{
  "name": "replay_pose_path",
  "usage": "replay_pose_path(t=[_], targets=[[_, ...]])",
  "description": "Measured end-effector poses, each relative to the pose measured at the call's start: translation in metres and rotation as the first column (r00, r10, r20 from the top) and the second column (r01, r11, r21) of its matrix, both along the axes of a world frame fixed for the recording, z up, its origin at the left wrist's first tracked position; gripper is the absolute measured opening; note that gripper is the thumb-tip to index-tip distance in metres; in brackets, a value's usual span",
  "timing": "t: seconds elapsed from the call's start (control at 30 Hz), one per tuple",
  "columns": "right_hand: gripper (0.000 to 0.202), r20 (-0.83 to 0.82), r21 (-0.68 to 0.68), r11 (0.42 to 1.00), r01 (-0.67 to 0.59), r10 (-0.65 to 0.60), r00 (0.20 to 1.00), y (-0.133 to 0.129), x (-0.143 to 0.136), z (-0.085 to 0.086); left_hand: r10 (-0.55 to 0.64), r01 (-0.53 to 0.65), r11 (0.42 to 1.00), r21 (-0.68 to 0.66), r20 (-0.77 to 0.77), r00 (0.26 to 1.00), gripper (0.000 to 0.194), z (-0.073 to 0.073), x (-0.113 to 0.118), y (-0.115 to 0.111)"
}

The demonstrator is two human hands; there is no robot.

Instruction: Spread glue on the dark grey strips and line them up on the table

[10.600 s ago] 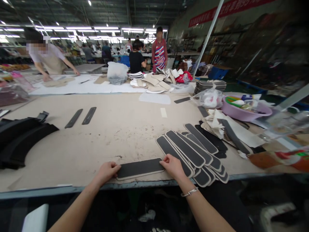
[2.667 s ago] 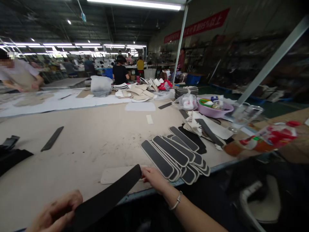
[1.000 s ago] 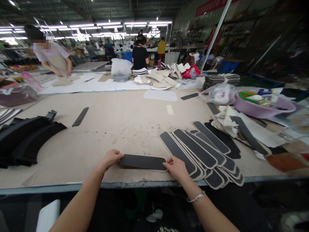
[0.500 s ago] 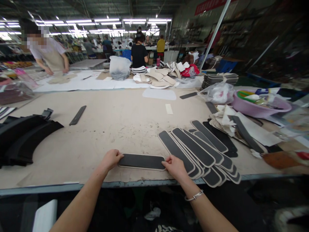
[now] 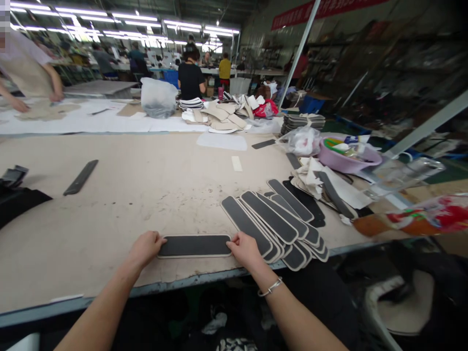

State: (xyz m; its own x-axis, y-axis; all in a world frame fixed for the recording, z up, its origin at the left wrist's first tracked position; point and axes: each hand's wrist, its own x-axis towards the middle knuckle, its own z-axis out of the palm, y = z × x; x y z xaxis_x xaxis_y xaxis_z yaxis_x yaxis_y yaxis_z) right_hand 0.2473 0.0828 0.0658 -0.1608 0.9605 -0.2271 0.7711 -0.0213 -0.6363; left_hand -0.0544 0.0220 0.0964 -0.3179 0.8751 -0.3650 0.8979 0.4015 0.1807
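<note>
A long dark strip with a beige border (image 5: 195, 245) lies level near the front edge of the table. Its left end is pinched between the thumb and fingers of my left hand (image 5: 145, 247). My right hand (image 5: 245, 249), with a silver bracelet on the wrist, pinches the right end. Just right of that hand, several like strips (image 5: 268, 217) lie in a fanned, overlapping pile, slanting down to the right. Black pieces (image 5: 317, 214) show partly beneath and behind the pile.
A lone dark strip (image 5: 81, 177) and black curved pieces (image 5: 22, 204) lie at left. A pink basin (image 5: 349, 158), plastic bag (image 5: 302, 140) and scraps (image 5: 310, 175) are at right. Across the table are a bulging bag (image 5: 158, 97), beige pieces (image 5: 223, 116) and a person (image 5: 29, 63).
The view has turned to the right, so things sit further left in it. Both hands still hold the strip by its ends, and it now looks more level.
</note>
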Motion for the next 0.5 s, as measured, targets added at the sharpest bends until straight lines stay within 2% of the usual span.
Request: replay_pose_path(t=[0.2, 0.5], targets=[[0.014, 0.045, 0.03, 1.0, -0.002, 0.0, 0.999, 0.0012, -0.002, 0.0021, -0.013, 0.013, 1.0, 0.0, -0.012, 1.0, 0.028, -0.002, 0.0006, 0.0021], [0.011, 0.057, -0.008, 1.0, -0.015, 0.015, 0.998, 0.0008, -0.0021, 0.0075, 0.01, -0.01, 1.0, -0.006, -0.007, 1.0, 0.027, -0.0039, 0.0005, 0.0006]])
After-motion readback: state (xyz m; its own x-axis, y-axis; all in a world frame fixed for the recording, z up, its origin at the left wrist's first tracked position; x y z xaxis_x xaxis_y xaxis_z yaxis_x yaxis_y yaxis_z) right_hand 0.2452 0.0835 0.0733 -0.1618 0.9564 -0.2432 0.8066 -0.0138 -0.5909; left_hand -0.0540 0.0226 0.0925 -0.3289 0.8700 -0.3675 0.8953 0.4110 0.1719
